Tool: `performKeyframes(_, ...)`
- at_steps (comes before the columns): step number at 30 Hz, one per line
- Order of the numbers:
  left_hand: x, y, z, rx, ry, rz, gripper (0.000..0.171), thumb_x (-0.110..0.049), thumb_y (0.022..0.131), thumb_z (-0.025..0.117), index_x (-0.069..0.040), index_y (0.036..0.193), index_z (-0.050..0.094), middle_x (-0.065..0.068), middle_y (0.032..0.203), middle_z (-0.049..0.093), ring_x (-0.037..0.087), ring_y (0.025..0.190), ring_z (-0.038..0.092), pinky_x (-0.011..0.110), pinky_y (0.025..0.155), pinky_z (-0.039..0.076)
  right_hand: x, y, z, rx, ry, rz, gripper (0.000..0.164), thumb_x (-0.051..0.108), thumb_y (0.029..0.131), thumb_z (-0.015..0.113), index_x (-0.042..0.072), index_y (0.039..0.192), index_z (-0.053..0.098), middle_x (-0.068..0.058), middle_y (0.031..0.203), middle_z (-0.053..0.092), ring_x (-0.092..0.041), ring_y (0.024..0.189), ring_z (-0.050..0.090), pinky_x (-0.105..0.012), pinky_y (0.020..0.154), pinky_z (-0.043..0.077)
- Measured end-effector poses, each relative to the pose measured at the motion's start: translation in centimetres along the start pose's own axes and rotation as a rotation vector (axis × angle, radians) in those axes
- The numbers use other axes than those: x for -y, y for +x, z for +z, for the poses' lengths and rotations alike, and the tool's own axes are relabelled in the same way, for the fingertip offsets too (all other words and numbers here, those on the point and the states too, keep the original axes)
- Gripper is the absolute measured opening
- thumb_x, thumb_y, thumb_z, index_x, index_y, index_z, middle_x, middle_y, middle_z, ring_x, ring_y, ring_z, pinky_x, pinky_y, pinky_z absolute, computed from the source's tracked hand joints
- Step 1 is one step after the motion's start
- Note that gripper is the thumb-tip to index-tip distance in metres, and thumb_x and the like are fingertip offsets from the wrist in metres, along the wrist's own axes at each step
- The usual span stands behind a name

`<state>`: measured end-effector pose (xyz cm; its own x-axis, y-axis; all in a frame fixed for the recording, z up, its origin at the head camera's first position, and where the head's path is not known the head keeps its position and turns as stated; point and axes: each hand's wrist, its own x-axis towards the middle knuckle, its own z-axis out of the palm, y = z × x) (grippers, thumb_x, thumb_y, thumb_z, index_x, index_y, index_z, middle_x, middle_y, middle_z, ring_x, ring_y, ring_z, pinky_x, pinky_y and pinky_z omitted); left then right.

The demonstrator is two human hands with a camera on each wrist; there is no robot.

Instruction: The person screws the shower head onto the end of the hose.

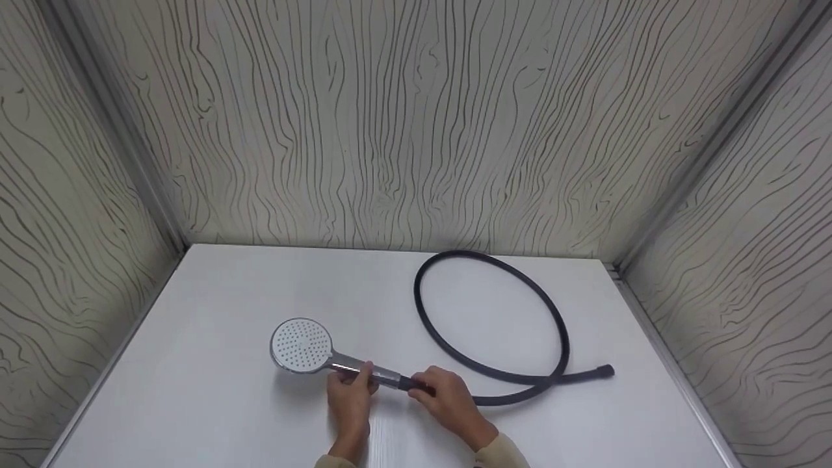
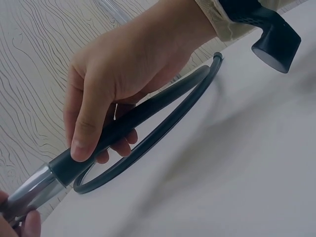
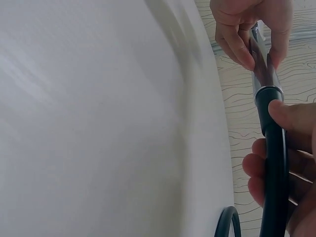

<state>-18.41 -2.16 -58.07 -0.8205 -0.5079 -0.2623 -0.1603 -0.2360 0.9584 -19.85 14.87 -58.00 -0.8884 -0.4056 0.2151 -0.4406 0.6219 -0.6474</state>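
Observation:
A shower head (image 1: pixel 301 344) with a round white spray face and a chrome handle (image 1: pixel 387 377) is held over the white table. My left hand (image 1: pixel 350 403) grips the handle between thumb and fingers. Fitted against the handle's end is the dark connector (image 3: pixel 267 111) of a black shower hose (image 1: pixel 564 338). My right hand (image 1: pixel 448 400) pinches this hose end, its thumb on the connector in the right wrist view. Only the fingertips of my left hand (image 2: pixel 30 224) show in the left wrist view. Whether threads are engaged is hidden.
The hose lies in one large loop on the right half of the table (image 1: pixel 221 312), its free end (image 1: pixel 605 371) pointing right. Wood-grain panels (image 1: pixel 390 130) enclose the table at the back and both sides.

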Motion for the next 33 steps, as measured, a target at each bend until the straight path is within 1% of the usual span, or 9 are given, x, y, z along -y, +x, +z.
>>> performKeyframes(4,0.3,0.2,-0.1,-0.002,0.003,0.005,0.039,-0.012,0.089,0.068,0.010,0.113,0.045,0.022,0.096,0.062,0.014,0.074,0.066,0.024,0.064,0.061,-0.1,-0.1,0.1,-0.003,-0.013,-0.001,0.013,0.023,0.087,0.071,0.016,0.097,0.074,0.010,0.077,0.062,0.003,0.068,0.049,-0.013,0.060,0.046)
performKeyframes(10,0.2,0.1,-0.5,0.040,0.136,0.003,0.042,-0.021,0.091,0.067,0.007,0.115,0.046,0.019,0.098,0.061,0.017,0.076,0.068,0.029,0.068,0.061,-0.3,-0.3,0.2,-0.045,-0.035,-0.041,0.013,0.021,0.085,0.073,0.013,0.096,0.073,0.009,0.077,0.062,0.004,0.067,0.047,-0.013,0.058,0.046)
performKeyframes(12,0.2,0.1,-0.6,0.054,0.160,-0.003,0.044,-0.024,0.091,0.067,0.006,0.116,0.046,0.019,0.099,0.061,0.019,0.077,0.068,0.031,0.068,0.060,-0.3,-0.4,0.2,-0.047,-0.037,-0.042,0.012,0.021,0.085,0.073,0.014,0.095,0.073,0.009,0.076,0.062,0.005,0.066,0.047,-0.013,0.058,0.045)
performKeyframes(15,0.3,0.1,-0.8,0.057,0.193,-0.012,0.047,-0.026,0.091,0.066,0.006,0.118,0.045,0.020,0.100,0.062,0.019,0.077,0.067,0.030,0.067,0.058,-0.3,-0.4,0.2,-0.030,-0.030,-0.023,0.012,0.021,0.085,0.072,0.015,0.095,0.074,0.009,0.075,0.061,0.004,0.066,0.046,-0.013,0.058,0.044)
performKeyframes(19,0.5,0.2,-0.8,0.044,0.232,-0.010,0.047,-0.026,0.091,0.065,0.007,0.119,0.047,0.022,0.103,0.064,0.019,0.078,0.068,0.030,0.066,0.059,-0.3,-0.4,0.2,-0.001,-0.022,0.012,0.011,0.021,0.085,0.072,0.015,0.094,0.075,0.010,0.075,0.060,0.003,0.067,0.047,-0.013,0.060,0.043)
performKeyframes(21,0.5,0.3,-0.8,0.041,0.240,-0.005,0.046,-0.025,0.091,0.065,0.008,0.119,0.048,0.024,0.104,0.065,0.021,0.080,0.069,0.031,0.068,0.060,-0.3,-0.3,0.2,0.004,-0.028,0.018,0.011,0.021,0.084,0.073,0.015,0.093,0.075,0.009,0.076,0.061,0.002,0.067,0.048,-0.014,0.060,0.043)
performKeyframes(24,0.6,0.4,-0.9,0.047,0.236,-0.015,0.044,-0.024,0.092,0.065,0.008,0.118,0.048,0.023,0.104,0.065,0.022,0.083,0.069,0.032,0.071,0.061,-0.3,-0.3,0.2,0.005,-0.043,0.022,0.011,0.021,0.084,0.073,0.015,0.092,0.075,0.009,0.076,0.061,0.002,0.068,0.048,-0.014,0.060,0.044)
performKeyframes(29,0.6,0.5,-1.0,0.054,0.216,-0.025,0.041,-0.023,0.091,0.066,0.007,0.114,0.050,0.020,0.098,0.064,0.021,0.079,0.067,0.032,0.069,0.060,-0.4,-0.2,0.3,0.002,-0.055,0.021,0.011,0.021,0.084,0.073,0.015,0.093,0.076,0.009,0.077,0.061,0.001,0.069,0.048,-0.014,0.060,0.044)
performKeyframes(33,0.7,0.6,-1.2,0.065,0.207,-0.027,0.041,-0.023,0.090,0.066,0.008,0.113,0.051,0.018,0.096,0.065,0.020,0.078,0.066,0.032,0.069,0.060,-0.4,-0.2,0.3,-0.003,-0.064,0.021,0.012,0.021,0.084,0.073,0.014,0.094,0.076,0.009,0.078,0.059,0.001,0.070,0.048,-0.014,0.061,0.044)
